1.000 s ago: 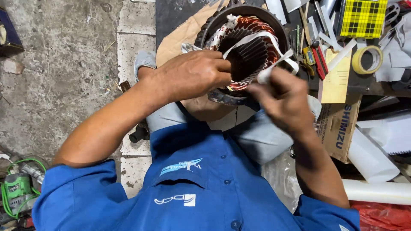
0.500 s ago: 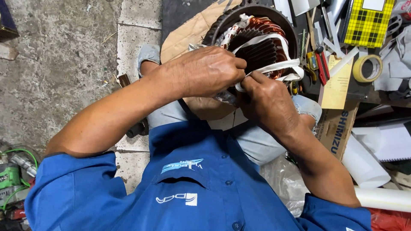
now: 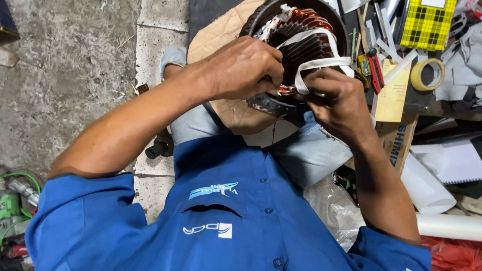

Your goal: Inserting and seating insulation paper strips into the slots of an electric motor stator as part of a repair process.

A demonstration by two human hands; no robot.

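A person in a blue shirt (image 3: 226, 221) sits over a stone floor (image 3: 60, 65), and both bare forearms reach up to a round motor stator (image 3: 301, 35) that rests tilted on a sheet of brown cardboard (image 3: 221, 30) near the top middle of the view, just above the person's jeans-clad knees (image 3: 306, 150). The stator is a dark metal ring with copper windings (image 3: 306, 20) packed around its inner wall and white insulating paper tucked along them. A white cloth tape (image 3: 316, 62) loops across the open bore of the stator and runs down to the near edge. The left hand (image 3: 241, 68) lies over the near left rim of the stator, its fingers curled and pressed together against the windings; what the fingertips grip is hidden under the knuckles, so I cannot tell whether they pinch anything. The right hand (image 3: 336, 98) sits just beside it at the near right rim, with thumb and forefinger pinching the end of the tape where it comes off the windings. To the right lies a cluttered heap: a yellow checked pad (image 3: 427, 22), a cardboard box (image 3: 399, 140), a white paper roll (image 3: 427, 185), a ring of yellowish sticky tape (image 3: 428, 74) and red-handled pliers (image 3: 374, 68). A green wire (image 3: 17, 175) lies at the left edge.
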